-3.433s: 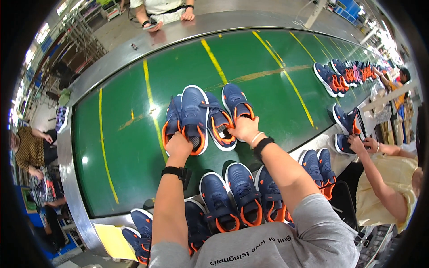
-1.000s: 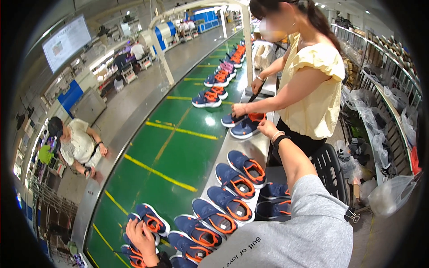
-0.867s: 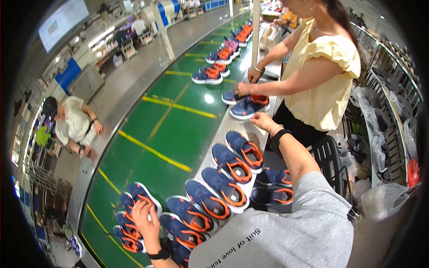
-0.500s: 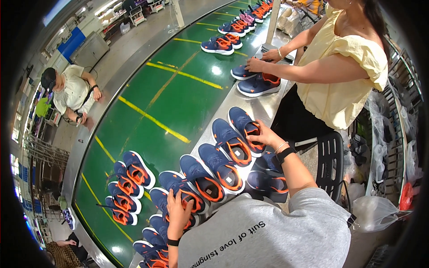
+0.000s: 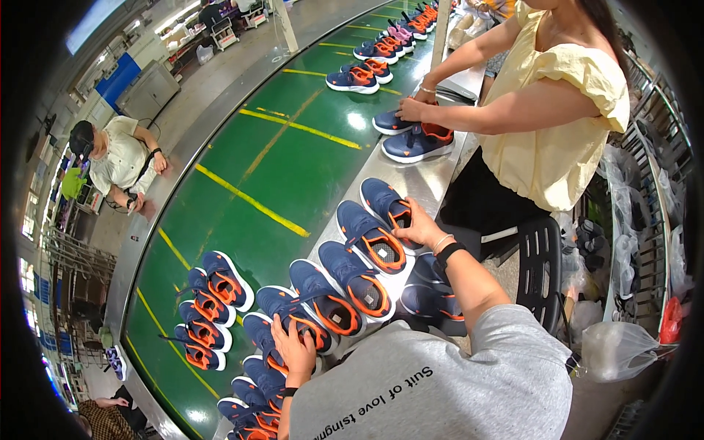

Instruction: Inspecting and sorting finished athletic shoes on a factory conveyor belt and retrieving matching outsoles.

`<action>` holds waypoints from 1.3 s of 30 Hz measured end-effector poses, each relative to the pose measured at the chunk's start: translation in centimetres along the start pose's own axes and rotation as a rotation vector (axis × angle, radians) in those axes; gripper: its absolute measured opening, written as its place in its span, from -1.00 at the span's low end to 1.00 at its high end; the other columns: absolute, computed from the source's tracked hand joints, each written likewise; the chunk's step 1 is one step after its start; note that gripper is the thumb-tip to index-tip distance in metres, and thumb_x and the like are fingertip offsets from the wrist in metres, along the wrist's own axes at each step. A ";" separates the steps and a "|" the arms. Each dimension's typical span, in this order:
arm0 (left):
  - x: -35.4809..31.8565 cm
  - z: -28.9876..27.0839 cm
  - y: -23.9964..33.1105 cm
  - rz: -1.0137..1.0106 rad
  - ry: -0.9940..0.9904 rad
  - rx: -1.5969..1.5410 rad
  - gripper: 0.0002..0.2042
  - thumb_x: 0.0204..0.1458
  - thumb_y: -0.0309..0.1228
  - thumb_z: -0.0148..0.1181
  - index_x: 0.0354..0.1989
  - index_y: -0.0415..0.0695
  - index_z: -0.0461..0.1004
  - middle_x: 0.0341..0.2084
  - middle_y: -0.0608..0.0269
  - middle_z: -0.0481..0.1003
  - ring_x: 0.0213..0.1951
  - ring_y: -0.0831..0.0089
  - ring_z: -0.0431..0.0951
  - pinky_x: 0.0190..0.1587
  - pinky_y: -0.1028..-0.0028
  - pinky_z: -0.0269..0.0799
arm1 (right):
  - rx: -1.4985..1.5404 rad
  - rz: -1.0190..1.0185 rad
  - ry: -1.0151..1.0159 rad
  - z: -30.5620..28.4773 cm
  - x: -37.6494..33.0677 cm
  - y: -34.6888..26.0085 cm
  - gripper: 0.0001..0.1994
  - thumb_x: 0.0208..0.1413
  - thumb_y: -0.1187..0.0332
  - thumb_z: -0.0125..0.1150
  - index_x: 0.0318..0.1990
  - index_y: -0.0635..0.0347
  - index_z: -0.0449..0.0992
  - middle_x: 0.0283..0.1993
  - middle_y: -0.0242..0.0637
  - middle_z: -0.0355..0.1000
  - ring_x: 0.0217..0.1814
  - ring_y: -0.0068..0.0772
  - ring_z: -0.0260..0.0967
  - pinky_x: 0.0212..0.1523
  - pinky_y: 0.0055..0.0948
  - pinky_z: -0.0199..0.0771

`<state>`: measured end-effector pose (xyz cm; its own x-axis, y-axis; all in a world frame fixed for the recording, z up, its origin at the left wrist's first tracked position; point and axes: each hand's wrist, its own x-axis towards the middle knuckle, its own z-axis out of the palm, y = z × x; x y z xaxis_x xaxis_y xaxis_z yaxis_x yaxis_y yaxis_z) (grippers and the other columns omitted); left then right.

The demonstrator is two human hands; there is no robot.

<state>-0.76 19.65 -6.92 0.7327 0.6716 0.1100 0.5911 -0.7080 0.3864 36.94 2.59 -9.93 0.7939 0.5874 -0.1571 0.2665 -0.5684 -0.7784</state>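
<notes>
A slanting row of navy sneakers with orange linings and white soles (image 5: 350, 268) stands on the metal ledge before me. At its far end my right hand (image 5: 419, 226) grips the heel collar of the last sneaker (image 5: 383, 199), thumb and fingers closed about the opening. My left hand (image 5: 295, 352) lies with fingers apart against a sneaker (image 5: 262, 334) nearer the row's other end, holding nothing; its fingertips partly cover the shoe. More sneakers (image 5: 246, 411) continue below that hand. Beside my right forearm, other navy sneakers (image 5: 429, 293) sit lower, partly hidden by my grey sleeve.
A green conveyor belt (image 5: 271, 169) with yellow lines carries sneakers at left (image 5: 213, 308) and far ahead (image 5: 374, 55). A co-worker in yellow (image 5: 557, 125) handles two sneakers (image 5: 418, 143) ahead right. A black chair (image 5: 539, 279) stands right; another person (image 5: 121, 158) is across the belt.
My view has shifted slightly, and the row appears a little further left. My right hand has come left, still on the end sneaker. The co-worker's hands have moved over the shoe.
</notes>
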 end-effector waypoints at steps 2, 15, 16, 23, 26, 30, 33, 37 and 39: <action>0.0 0.0 -0.1 -0.009 -0.010 0.001 -0.55 -0.16 -0.40 0.12 -0.01 -0.21 0.33 0.20 -0.09 0.02 0.20 -0.12 0.02 0.18 0.10 0.00 | -0.019 0.013 -0.004 0.3 -0.1 0.2 0.02 -0.43 0.12 0.41 0.23 0.27 -0.05 0.06 0.21 0.18 0.14 0.09 0.17 0.16 -0.29 0.18; 0.8 3.0 -3.7 0.168 0.033 0.066 -0.44 -0.19 -0.07 0.11 0.00 -0.15 0.36 0.09 -0.34 0.13 0.09 -0.23 0.16 0.10 -0.01 0.12 | -0.169 0.108 0.002 0.0 -0.3 -1.0 -0.10 -0.40 0.07 0.34 0.17 0.16 0.04 -0.01 0.12 0.26 0.07 0.08 0.25 0.06 -0.16 0.28; 1.0 3.3 -3.6 0.210 0.031 0.055 -0.44 -0.19 -0.07 0.11 0.00 -0.15 0.36 0.09 -0.34 0.13 0.09 -0.23 0.16 0.10 -0.01 0.12 | -0.177 0.121 0.004 -0.2 -0.6 -0.7 -0.10 -0.40 0.07 0.33 0.18 0.15 0.03 0.00 0.12 0.25 0.07 0.08 0.24 0.07 -0.16 0.27; 1.1 2.7 -2.0 0.321 -0.012 0.021 -0.43 -0.18 -0.07 0.11 0.02 -0.14 0.35 0.11 -0.32 0.12 0.11 -0.22 0.14 0.11 -0.02 0.10 | -0.258 0.149 -0.011 0.1 -1.0 -1.3 -0.11 -0.32 0.00 0.31 0.21 0.17 0.08 0.06 0.13 0.23 0.08 0.05 0.27 0.04 -0.15 0.30; 0.9 2.3 -1.9 0.254 -0.021 0.035 -0.42 -0.18 -0.06 0.11 0.03 -0.14 0.34 0.12 -0.31 0.11 0.12 -0.21 0.13 0.12 -0.03 0.09 | -0.275 0.062 -0.171 0.0 0.3 -2.5 -0.22 -0.28 -0.07 0.27 0.11 0.20 0.24 0.10 0.12 0.22 0.10 0.01 0.27 0.04 -0.19 0.31; 1.1 2.0 -1.8 0.094 -0.010 0.076 -0.42 -0.17 -0.06 0.11 0.04 -0.13 0.34 0.13 -0.30 0.10 0.14 -0.21 0.11 0.12 -0.04 0.08 | -0.299 -0.004 -0.248 -0.9 -0.8 -4.0 -0.44 -0.08 -0.03 0.15 -0.02 0.21 0.38 0.07 -0.07 0.31 0.05 -0.14 0.32 0.01 -0.26 0.32; 0.7 2.8 -3.0 0.202 0.066 0.006 -0.47 -0.26 -0.32 0.09 -0.03 -0.29 0.32 0.16 -0.30 0.02 0.14 -0.22 0.07 0.14 0.00 0.03 | -0.182 -0.078 -0.130 -0.4 0.2 -2.1 -0.47 -0.05 -0.01 0.13 -0.02 0.20 0.37 0.05 -0.10 0.33 0.03 -0.17 0.33 -0.01 -0.26 0.33; 0.3 1.7 -1.6 0.099 0.020 -0.031 -0.50 -0.25 -0.35 0.09 -0.04 -0.27 0.34 0.17 -0.21 0.03 0.16 -0.17 0.05 0.16 0.05 0.01 | -0.006 -0.111 0.064 0.0 0.2 2.6 -0.51 -0.01 0.02 0.09 -0.02 0.18 0.36 0.02 -0.14 0.35 0.01 -0.20 0.34 -0.03 -0.27 0.35; 0.2 1.4 -0.9 0.067 0.006 -0.052 -0.51 -0.25 -0.36 0.08 -0.05 -0.29 0.35 0.18 -0.19 0.01 0.17 -0.16 0.03 0.16 0.06 0.01 | 0.083 -0.114 0.163 0.1 -0.5 5.2 -0.53 0.01 0.03 0.07 -0.02 0.17 0.36 0.01 -0.16 0.36 -0.01 -0.22 0.35 -0.04 -0.27 0.35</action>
<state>-0.74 20.11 -8.53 0.7682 0.6241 0.1427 0.5219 -0.7395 0.4251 37.84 -0.57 -13.97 0.8410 0.5402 0.0301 0.3193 -0.4506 -0.8337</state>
